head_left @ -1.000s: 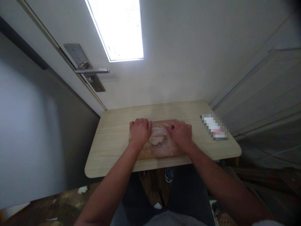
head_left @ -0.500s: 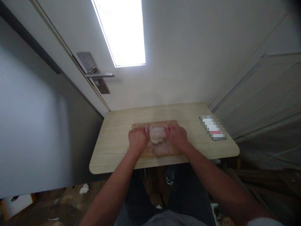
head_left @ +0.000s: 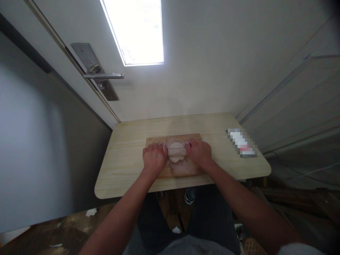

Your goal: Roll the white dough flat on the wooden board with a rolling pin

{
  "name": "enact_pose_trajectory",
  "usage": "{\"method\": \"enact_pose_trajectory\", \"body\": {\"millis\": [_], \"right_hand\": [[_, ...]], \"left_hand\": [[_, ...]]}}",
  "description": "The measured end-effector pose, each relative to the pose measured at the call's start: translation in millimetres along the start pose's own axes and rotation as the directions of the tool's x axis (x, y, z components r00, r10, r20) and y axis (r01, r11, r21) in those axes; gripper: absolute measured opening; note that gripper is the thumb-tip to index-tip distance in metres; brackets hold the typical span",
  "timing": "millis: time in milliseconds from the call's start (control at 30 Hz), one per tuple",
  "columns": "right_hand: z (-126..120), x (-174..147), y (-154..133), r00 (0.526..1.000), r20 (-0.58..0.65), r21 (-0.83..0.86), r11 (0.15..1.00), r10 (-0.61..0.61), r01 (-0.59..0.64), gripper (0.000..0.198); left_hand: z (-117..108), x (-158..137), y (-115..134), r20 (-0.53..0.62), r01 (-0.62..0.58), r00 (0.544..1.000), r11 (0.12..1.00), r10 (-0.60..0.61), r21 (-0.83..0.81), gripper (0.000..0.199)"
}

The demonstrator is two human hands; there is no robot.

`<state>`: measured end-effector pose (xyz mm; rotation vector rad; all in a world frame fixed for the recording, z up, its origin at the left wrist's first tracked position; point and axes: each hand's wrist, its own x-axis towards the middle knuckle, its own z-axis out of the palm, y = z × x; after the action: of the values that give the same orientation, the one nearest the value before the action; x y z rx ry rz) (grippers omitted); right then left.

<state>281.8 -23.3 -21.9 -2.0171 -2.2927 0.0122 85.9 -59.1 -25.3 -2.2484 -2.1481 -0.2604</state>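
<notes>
A pale round piece of dough (head_left: 176,159) lies on a floured wooden board (head_left: 186,171). Across the dough's middle runs a whitish, flour-dusted rolling pin (head_left: 177,152), blurred, with dough showing on its far and near sides. My left hand (head_left: 155,157) is closed around the pin's left end. At the opposite end, my right hand (head_left: 199,153) grips it the same way, fingers curled. Both fists hide the ends of the pin.
The board rests on a light wooden table (head_left: 117,156) with rounded corners. A pixelated flat object (head_left: 241,143) lies at the right. Behind the table stands a door with a metal handle (head_left: 106,75) and a bright window. Scraps of white paper (head_left: 91,212) lie on the floor.
The rolling pin has come toward me, from the dough's far edge to its middle, both hands still gripping it. My view has shifted slightly.
</notes>
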Motion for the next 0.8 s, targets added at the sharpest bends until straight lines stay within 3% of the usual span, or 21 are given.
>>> {"method": "enact_pose_trajectory", "body": {"millis": [300,800], "right_hand": [[-2.7,-9.3,4.5,0.997,-0.078,0.052,0.999,0.004,0.000,0.049],[11.1,-16.3,5.5,0.997,-0.046,0.029,0.998,-0.056,0.057,0.041]], "left_hand": [[-9.5,-15.1,4.5,0.005,0.020,1.000,1.000,-0.020,-0.010,0.052],[-1.6,-20.7,5.8,-0.006,0.020,1.000,1.000,-0.020,0.002,0.054]]}}
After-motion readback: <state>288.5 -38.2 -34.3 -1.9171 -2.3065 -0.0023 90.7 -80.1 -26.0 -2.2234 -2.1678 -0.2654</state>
